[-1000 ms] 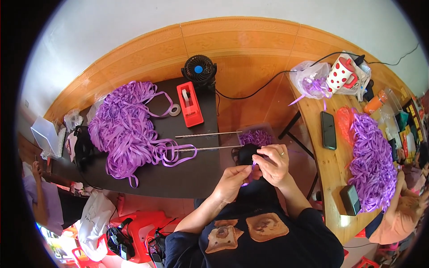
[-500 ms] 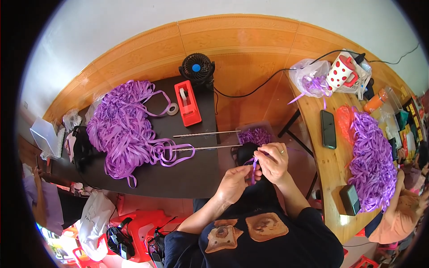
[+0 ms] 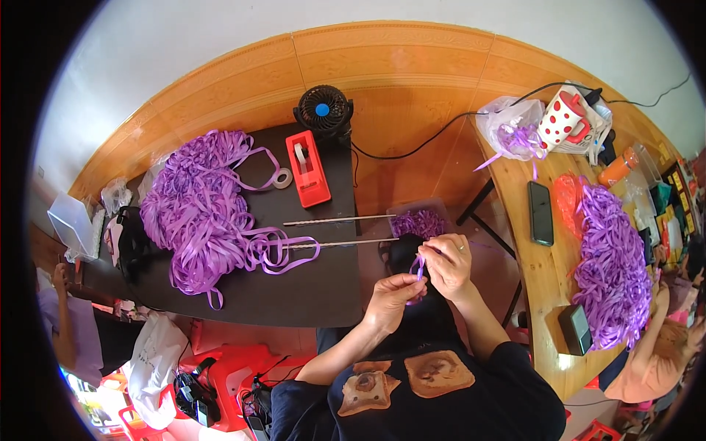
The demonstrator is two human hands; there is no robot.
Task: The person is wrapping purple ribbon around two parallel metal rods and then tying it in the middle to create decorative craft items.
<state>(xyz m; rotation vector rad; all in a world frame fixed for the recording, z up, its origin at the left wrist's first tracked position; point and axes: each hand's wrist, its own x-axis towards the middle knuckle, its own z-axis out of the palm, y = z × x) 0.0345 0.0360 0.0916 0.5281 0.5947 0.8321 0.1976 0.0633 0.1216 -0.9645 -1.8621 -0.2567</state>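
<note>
A short purple ribbon [image 3: 419,269] is stretched between my two hands, above my lap. My left hand [image 3: 398,295] pinches its lower part between thumb and fingers. Just above and to the right, my right hand [image 3: 446,262] grips the upper end with its fingertips. Beyond the hands, a bin [image 3: 439,208] holds more purple ribbon pieces. To the left, a large heap of purple ribbon loops [image 3: 198,206] lies on the dark table [image 3: 294,298]. Two thin rods [image 3: 342,220] stick out over that table's right edge, and some loops hang around the nearer one.
A red tape dispenser [image 3: 309,176], a tape roll [image 3: 282,178] and a black fan [image 3: 323,112] stand on the dark table. On the wooden table [image 3: 540,294] at right are a phone [image 3: 540,213], another purple ribbon heap [image 3: 610,272] and a dotted mug [image 3: 562,121]. People sit at both sides.
My left hand has turned slightly and its fingers have closed more around the ribbon's lower part. The right hand stays nearly in place.
</note>
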